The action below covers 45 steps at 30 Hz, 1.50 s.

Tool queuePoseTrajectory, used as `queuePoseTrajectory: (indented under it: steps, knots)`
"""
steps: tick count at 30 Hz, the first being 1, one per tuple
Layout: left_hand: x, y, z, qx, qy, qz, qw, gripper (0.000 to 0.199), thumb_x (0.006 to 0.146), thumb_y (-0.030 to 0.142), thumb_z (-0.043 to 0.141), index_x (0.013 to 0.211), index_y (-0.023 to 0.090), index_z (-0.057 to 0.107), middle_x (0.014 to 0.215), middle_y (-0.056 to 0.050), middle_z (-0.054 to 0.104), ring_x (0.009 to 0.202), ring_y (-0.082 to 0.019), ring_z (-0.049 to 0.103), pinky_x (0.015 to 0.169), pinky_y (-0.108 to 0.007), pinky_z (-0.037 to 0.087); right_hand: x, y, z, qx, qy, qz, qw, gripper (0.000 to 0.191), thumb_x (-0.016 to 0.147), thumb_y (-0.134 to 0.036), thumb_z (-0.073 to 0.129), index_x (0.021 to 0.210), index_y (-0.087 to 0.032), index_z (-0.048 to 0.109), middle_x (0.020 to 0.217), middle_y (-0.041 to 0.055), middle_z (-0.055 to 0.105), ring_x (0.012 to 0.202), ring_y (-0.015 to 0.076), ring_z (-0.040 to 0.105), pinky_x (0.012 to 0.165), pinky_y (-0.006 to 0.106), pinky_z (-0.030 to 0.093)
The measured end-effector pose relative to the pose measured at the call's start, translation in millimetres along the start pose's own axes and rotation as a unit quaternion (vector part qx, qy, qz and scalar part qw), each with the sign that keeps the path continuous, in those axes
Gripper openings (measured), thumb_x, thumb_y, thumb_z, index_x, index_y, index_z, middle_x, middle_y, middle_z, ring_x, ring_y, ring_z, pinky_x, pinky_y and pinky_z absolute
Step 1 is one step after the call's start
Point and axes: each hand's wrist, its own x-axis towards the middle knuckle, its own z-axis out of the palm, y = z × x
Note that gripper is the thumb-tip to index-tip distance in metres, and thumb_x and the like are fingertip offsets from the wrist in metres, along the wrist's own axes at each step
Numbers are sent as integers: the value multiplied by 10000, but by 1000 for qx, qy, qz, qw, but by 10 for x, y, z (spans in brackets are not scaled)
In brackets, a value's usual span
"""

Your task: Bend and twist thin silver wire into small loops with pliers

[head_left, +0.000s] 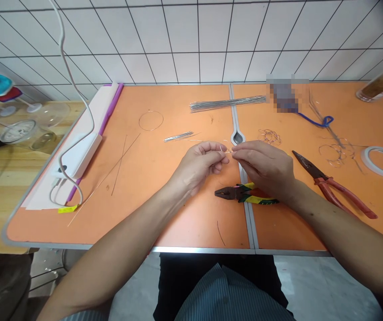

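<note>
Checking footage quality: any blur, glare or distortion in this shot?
Head view: wide-angle distortion bends the wall tiles; a pixelated patch hides something at the table's far edge; the left hand and right hand look sharp; lighting even, no strong glare.

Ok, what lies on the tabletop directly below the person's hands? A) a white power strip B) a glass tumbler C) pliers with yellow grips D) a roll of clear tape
C. The yellow-handled pliers lie on the orange tabletop just below the left hand and right hand, which pinch a thin wire.

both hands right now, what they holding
Left hand: closed, pinching a thin wire between the fingertips.
Right hand: closed, pinching the same thin wire.
</note>
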Motion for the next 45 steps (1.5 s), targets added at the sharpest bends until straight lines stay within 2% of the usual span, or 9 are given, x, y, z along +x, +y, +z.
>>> queuePoseTrajectory:
  steps: [7,12,16,22,27,38,45]
  knots:
    - [-24,2,13,47,2,3,999,76,947,133,796,870,130,791,764,-47,780,593,-91,645,602,-219,534,-10,17,-6,-6,14,-2,1000,196,1058,-83,688,1091,-249,787,1102,46,895,1015,202,854,887,342,676]
    - [-25,-2,25,44,12,5,999,125,962,123,777,838,139,767,753,-50,795,554,-91,645,564,-218,530,-13,12,-21,-54,14,-36,998,207,1056,-84,677,1103,-269,755,1116,33,893,947,189,823,784,344,582]
    - [-28,-20,14,60,10,21,998,157,993,121,722,841,137,757,776,-66,816,534,-92,649,543,-219,528,3,-10,-42,-90,18,-63,994,197,1062,-92,696,1129,-278,708,1113,14,893,923,187,808,760,365,519]
    - [-45,-28,10,88,-2,48,995,119,973,138,745,855,153,736,780,-53,820,541,-95,681,556,-212,528,-14,4,-64,-98,22,-78,992,256,1036,-107,729,1186,-314,730,1143,-7,892,1002,206,804,810,388,542]
    - [-44,-19,24,91,1,50,995,153,978,123,725,830,161,713,735,-32,793,523,-96,681,536,-209,519,-9,9,-88,-120,18,-101,987,177,1078,-164,712,1140,-323,758,1117,-20,885,983,191,771,800,392,525]
    - [-35,-48,8,109,-15,68,992,182,1010,123,670,834,156,698,713,-6,771,495,-78,648,510,-194,519,55,-18,-117,-116,22,-126,985,144,1075,-140,735,1117,-277,750,1101,0,869,961,178,728,833,372,500]
    - [-47,-37,14,97,2,57,994,166,1019,120,662,860,166,663,717,1,769,493,-78,649,512,-193,509,42,-17,-132,-113,20,-131,985,185,1055,-123,771,1179,-260,770,1110,20,864,966,189,737,846,386,506]
